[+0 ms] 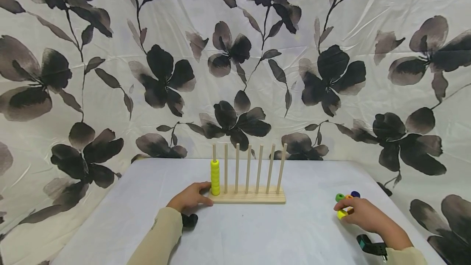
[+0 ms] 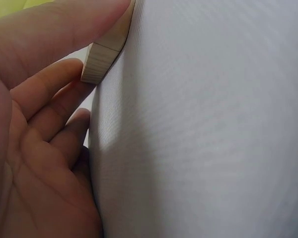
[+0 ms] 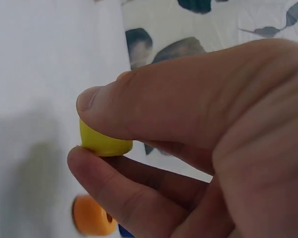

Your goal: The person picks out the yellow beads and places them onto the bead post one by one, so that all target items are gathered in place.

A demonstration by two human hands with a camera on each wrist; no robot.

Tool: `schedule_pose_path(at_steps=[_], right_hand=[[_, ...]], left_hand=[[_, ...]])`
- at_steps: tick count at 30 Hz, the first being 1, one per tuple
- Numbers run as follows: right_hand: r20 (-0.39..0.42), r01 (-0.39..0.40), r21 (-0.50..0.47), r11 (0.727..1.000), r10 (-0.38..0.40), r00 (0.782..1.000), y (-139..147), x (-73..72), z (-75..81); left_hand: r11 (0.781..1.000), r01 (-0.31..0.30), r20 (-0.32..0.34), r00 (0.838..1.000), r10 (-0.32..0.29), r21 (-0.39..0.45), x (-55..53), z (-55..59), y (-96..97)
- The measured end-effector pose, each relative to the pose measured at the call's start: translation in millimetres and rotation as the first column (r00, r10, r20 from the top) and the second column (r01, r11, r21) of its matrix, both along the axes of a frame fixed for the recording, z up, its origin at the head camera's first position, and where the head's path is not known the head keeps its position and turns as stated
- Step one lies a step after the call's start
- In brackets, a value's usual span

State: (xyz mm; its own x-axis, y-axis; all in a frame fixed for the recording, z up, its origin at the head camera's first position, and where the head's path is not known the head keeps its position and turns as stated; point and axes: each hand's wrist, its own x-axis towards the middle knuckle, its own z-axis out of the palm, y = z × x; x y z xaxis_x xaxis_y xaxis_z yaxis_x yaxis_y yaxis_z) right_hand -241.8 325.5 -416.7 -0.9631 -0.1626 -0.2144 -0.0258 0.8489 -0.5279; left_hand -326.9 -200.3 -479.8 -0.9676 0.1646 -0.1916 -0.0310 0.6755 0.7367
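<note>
A wooden peg stand [image 1: 250,200] with several upright rods sits toward the back middle of the table. Yellow beads [image 1: 215,178] are stacked on its leftmost rod; the other rods are bare. My left hand [image 1: 188,197] holds the left end of the base, thumb at the front and fingers behind; the base's end [image 2: 100,62] shows between them in the left wrist view. At the right, my right hand [image 1: 364,214] pinches a yellow bead [image 3: 105,141] between thumb and fingertips, just above the table.
Beyond the right hand lie a green bead [image 1: 339,197], a blue bead [image 1: 355,194] and an orange bead [image 3: 93,215], partly hidden by the fingers. The white table [image 1: 257,232] ends on the right near these beads. A floral cloth [image 1: 235,72] hangs behind.
</note>
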Motion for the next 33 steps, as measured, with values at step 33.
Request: schedule_pose_path(at_steps=[33], right_hand=[[-0.246,-0.141,-0.191,0.971,0.092,0.965,-79.3,-21.7,13.1]], left_hand=[[0.999,0.007,-0.013,1.0,-0.008,-0.037,3.3,4.7,2.7]])
